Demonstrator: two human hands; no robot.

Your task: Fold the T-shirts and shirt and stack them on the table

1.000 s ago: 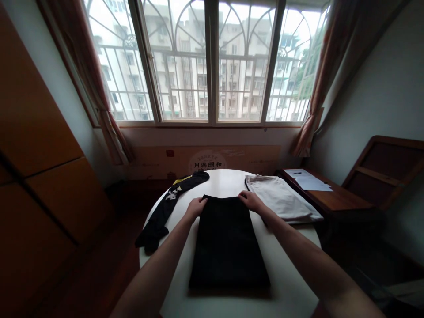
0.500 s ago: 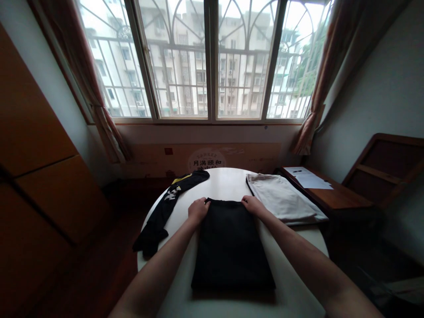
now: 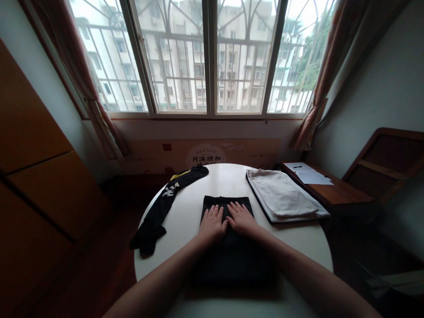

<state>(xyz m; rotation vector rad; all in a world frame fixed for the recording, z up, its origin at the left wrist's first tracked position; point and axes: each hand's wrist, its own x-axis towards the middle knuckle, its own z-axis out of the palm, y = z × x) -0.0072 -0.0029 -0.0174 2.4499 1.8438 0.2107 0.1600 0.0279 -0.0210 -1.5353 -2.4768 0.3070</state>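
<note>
A folded black cloth point(image 3: 232, 260) lies on the white round table point(image 3: 225, 179) in front of me. My left hand point(image 3: 213, 223) rests flat on its upper left part, fingers spread. Beside it, my right hand point(image 3: 243, 218) lies flat on the upper right part, fingers also apart. The thumbs are close together near the cloth's middle. The far edge of the cloth shows beyond my fingertips.
On the table's left edge lies a crumpled black garment point(image 3: 159, 216) with yellow and white marks. A folded light grey cloth point(image 3: 281, 194) over black fabric is at right. Beyond stands a brown side table point(image 3: 344, 194) with papers point(image 3: 308, 174).
Both hands have let go of the far corners of the black cloth and moved nearer and inward, now lying flat on top. The view has tilted slightly.
</note>
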